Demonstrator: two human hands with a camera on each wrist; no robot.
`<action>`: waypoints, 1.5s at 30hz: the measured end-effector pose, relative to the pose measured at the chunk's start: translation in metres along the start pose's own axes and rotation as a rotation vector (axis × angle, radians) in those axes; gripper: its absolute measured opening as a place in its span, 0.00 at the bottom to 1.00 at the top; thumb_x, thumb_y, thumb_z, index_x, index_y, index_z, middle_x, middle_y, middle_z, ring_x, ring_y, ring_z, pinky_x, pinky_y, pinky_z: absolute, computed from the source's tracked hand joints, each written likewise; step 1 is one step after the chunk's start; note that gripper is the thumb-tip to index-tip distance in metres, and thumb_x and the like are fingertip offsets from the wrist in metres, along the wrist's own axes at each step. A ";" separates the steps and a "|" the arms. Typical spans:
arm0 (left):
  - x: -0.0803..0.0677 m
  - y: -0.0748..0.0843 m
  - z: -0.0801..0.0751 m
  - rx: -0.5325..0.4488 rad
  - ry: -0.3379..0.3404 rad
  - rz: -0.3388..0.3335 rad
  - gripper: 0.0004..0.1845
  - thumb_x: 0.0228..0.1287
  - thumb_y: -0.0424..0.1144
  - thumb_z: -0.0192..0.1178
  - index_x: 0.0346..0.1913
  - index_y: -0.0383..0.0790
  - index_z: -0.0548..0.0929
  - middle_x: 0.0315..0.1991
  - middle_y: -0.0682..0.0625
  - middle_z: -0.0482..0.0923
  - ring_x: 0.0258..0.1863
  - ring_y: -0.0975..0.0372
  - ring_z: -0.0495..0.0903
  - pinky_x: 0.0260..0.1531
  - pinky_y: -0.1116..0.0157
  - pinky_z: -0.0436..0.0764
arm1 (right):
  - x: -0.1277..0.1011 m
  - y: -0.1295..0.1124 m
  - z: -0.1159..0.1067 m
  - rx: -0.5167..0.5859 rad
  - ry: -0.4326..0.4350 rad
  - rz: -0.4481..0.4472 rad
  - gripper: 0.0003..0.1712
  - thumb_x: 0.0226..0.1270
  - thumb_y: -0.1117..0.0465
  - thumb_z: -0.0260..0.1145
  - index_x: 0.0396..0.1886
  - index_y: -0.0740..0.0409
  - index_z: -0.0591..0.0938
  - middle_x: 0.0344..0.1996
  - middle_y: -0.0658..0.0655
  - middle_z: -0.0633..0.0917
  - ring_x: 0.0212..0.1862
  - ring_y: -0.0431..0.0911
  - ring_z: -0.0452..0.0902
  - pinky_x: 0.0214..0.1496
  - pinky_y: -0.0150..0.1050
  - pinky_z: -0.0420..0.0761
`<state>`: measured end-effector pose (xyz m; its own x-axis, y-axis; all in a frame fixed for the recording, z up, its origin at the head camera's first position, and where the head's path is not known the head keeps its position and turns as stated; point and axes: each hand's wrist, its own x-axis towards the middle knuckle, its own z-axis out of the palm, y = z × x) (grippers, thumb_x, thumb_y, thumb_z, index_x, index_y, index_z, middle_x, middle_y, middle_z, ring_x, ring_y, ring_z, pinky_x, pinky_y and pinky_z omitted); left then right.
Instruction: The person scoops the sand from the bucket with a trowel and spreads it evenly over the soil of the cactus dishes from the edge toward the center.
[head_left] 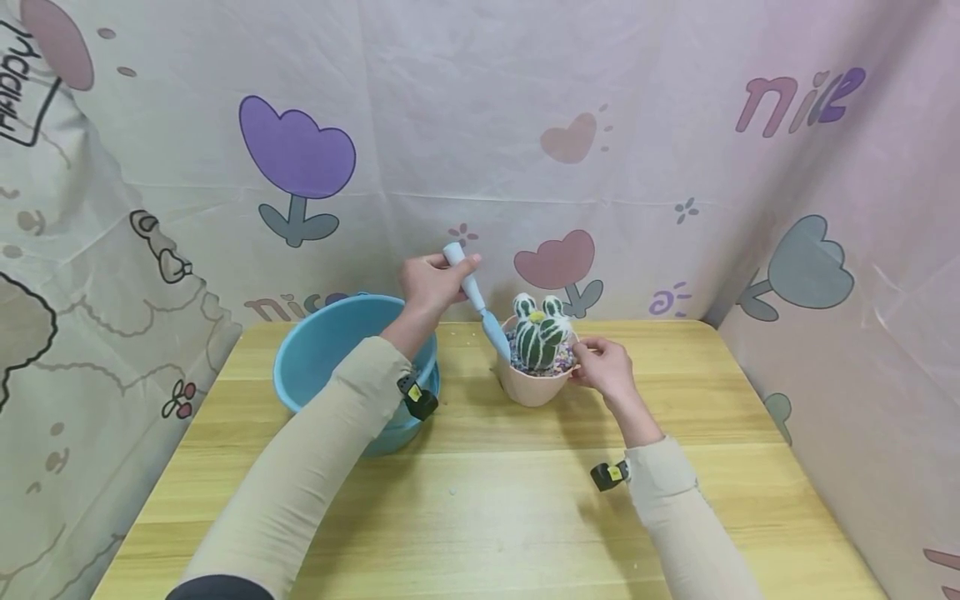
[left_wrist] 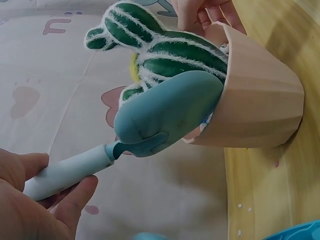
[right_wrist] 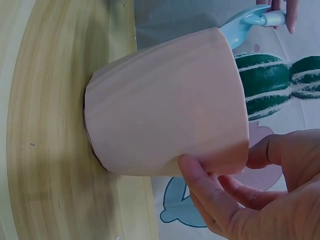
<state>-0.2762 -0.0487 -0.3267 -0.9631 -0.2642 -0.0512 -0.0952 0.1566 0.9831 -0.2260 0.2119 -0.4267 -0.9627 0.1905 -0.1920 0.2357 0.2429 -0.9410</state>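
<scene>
A pink pot [head_left: 529, 387] [left_wrist: 260, 100] [right_wrist: 165, 100] stands on the wooden table [head_left: 487, 500], holding a green striped toy cactus [head_left: 538, 332] [left_wrist: 170, 47] [right_wrist: 265, 82] set in coloured pebbles. My left hand [head_left: 431, 282] [left_wrist: 30, 200] grips the handle of a light blue trowel [head_left: 480, 308] [left_wrist: 160, 117] [right_wrist: 245, 25]; its blade is dipped into the pot beside the cactus. My right hand [head_left: 603, 367] [right_wrist: 240, 195] holds the pot's right rim, thumb on the outer wall.
A blue bucket [head_left: 333, 350] stands on the table at the left, partly behind my left forearm. Small white specks lie scattered on the wood. Printed cloth walls [head_left: 525, 125] close in the back and both sides.
</scene>
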 end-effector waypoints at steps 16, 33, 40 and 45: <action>0.005 -0.008 -0.012 -0.088 -0.019 -0.048 0.28 0.63 0.50 0.77 0.58 0.34 0.85 0.53 0.38 0.87 0.47 0.48 0.92 0.44 0.59 0.93 | -0.005 0.001 -0.005 -0.043 -0.012 -0.051 0.24 0.77 0.63 0.57 0.64 0.75 0.78 0.47 0.72 0.87 0.31 0.40 0.85 0.42 0.39 0.94; 0.015 -0.009 -0.046 0.046 -0.119 -0.112 0.29 0.82 0.52 0.56 0.69 0.30 0.77 0.66 0.36 0.79 0.62 0.48 0.85 0.64 0.57 0.86 | -0.055 0.009 -0.001 -0.233 -0.231 -0.138 0.17 0.76 0.63 0.59 0.51 0.74 0.83 0.37 0.64 0.89 0.30 0.46 0.87 0.35 0.43 0.93; 0.015 0.000 -0.065 -0.114 -0.151 -0.105 0.29 0.86 0.48 0.47 0.73 0.26 0.70 0.60 0.36 0.78 0.65 0.46 0.80 0.67 0.56 0.84 | -0.067 -0.002 0.017 -0.204 -0.490 -0.238 0.20 0.79 0.61 0.61 0.57 0.76 0.81 0.39 0.65 0.88 0.35 0.58 0.90 0.39 0.47 0.94; 0.016 0.007 -0.086 -0.102 -0.176 -0.065 0.29 0.87 0.49 0.46 0.74 0.27 0.69 0.54 0.42 0.77 0.61 0.51 0.81 0.70 0.56 0.82 | -0.069 -0.017 0.034 -0.190 -0.515 -0.283 0.19 0.80 0.59 0.63 0.56 0.72 0.83 0.37 0.62 0.88 0.33 0.51 0.89 0.39 0.45 0.94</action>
<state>-0.2704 -0.1332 -0.3052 -0.9857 -0.0989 -0.1362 -0.1411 0.0450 0.9890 -0.1676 0.1625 -0.4065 -0.9205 -0.3787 -0.0965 -0.0646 0.3911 -0.9181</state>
